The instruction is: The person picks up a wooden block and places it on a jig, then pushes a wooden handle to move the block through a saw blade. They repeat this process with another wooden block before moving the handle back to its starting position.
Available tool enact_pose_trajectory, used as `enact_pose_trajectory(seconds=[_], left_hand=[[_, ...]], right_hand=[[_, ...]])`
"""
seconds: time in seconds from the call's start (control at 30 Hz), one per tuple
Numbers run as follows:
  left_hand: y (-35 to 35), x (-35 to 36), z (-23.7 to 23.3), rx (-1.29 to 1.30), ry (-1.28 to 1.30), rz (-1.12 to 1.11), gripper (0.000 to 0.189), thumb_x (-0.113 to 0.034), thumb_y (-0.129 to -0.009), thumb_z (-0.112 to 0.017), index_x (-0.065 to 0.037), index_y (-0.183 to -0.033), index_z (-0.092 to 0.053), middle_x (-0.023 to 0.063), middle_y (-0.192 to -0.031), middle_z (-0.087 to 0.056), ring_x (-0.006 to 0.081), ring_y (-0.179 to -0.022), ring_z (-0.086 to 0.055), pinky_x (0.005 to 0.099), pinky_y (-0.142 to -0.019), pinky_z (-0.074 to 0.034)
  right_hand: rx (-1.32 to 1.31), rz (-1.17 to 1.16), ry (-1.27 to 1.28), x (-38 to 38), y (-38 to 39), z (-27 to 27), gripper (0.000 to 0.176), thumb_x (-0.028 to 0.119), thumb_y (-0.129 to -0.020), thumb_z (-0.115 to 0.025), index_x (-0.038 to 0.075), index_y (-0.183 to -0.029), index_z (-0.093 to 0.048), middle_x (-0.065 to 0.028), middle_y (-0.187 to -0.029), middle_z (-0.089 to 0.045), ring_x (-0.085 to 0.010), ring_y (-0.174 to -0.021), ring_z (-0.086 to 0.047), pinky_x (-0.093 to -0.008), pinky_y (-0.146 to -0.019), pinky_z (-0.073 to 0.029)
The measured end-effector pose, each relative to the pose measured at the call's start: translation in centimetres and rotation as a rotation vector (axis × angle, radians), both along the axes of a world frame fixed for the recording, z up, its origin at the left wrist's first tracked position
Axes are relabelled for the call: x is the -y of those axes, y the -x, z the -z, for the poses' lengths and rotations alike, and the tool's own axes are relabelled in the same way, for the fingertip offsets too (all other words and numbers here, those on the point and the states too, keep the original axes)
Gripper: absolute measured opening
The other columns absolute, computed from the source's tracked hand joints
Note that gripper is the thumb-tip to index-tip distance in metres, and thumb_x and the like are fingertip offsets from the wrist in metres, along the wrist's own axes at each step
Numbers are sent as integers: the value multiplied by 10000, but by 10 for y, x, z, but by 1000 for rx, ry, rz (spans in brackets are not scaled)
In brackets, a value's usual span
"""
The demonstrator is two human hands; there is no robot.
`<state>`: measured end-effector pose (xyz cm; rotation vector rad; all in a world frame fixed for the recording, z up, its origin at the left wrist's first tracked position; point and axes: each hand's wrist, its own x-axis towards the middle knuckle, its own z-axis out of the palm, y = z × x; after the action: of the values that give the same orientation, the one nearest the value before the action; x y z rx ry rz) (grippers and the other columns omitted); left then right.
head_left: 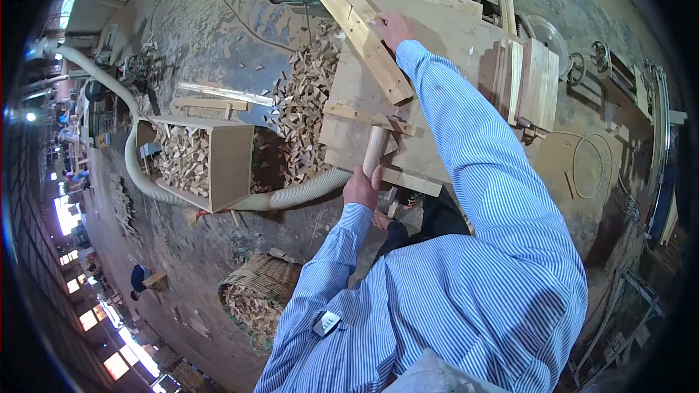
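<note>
Well forward, the right hand [395,30]

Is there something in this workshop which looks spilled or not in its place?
Yes: many wood offcuts lie in a loose heap beside the worktable. This looks spilled, because similar pieces are contained in the open box nearby.
</note>
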<state>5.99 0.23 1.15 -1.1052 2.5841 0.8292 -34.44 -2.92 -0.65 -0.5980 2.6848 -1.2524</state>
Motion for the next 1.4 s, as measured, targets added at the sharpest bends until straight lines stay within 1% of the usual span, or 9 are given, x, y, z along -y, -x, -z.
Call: enact_pose_trajectory(seconds=[0.13,0.43,0.57,0.63,0.77,0.83,0.97,1.03,1.4], left_hand=[[31,3,0,-26,-12,-8,556,-548,-990,-569,7,-1020,-554,288,-798,-681,492,-781,-673,562,-692,-528],[71,7,9,-45,55,12,526,-529,-994,-570,-4,-1014,-566,272,-811,-685,475,-761,-673,553,-683,-526],[70,5,13,-73,102,15,520,-527,-994,-572,-7,-1001,-564,275,-804,-682,476,-758,-673,557,-676,-525],[65,4,12,-76,120,20,526,-531,-996,-565,-5,-994,-555,287,-821,-684,486,-776,-671,565,-677,-521],[44,3,10,-90,90,27,539,-540,-994,-559,-1,-999,-545,303,-833,-680,501,-803,-666,579,-708,-514],[36,4,9,-35,50,-5,559,-554,-985,-560,3,-1016,-534,315,-839,-675,515,-826,-657,595,-741,-503],[9,2,15,-40,38,6,563,-560,-975,-567,0,-1027,-530,321,-841,-672,522,-835,-652,602,-757,-497],[-4,2,13,-42,42,10,555,-556,-970,-575,-6,-1030,-527,320,-847,-673,525,-841,-649,608,-754,-493],[-42,-4,-3,26,-24,0,542,-540,-989,-571,1,-995,-539,282,-807,-687,481,-789,-685,570,-695,-540]], right_hand=[[-14,14,30,3,30,4,294,392,-912,-670,146,-1016,-792,-209,-1032,-722,-407,-944,-685,-499,-879,-527],[-74,-17,-27,11,79,18,287,398,-920,-666,178,-1059,-788,-181,-1019,-729,-380,-981,-683,-483,-920,-524],[-40,-91,-132,-6,67,-7,283,384,-923,-662,179,-1082,-775,-188,-1060,-720,-374,-1016,-677,-480,-929,-520],[-124,-4,-1,-13,60,-2,284,366,-896,-696,105,-1002,-735,-170,-964,-718,-375,-915,-673,-494,-855,-521],[-384,5,-31,-41,37,-13,315,386,-896,-693,93,-1003,-733,-185,-972,-696,-372,-962,-659,-493,-873,-517],[-354,-103,-144,-54,17,-33,335,397,-914,-670,97,-1044,-743,-211,-1001,-684,-384,-1010,-641,-493,-895,-509],[-271,-35,-121,-54,-14,-17,264,327,-904,-658,101,-996,-761,-200,-1026,-710,-382,-992,-661,-488,-888,-525],[-6,-37,-129,-53,-30,-10,271,331,-906,-663,95,-986,-770,-198,-1011,-726,-394,-966,-674,-496,-875,-522],[-39,-21,-49,3,-32,-3,256,328,-901,-666,144,-1019,-799,-185,-981,-739,-398,-919,-692,-488,-876,-530]])
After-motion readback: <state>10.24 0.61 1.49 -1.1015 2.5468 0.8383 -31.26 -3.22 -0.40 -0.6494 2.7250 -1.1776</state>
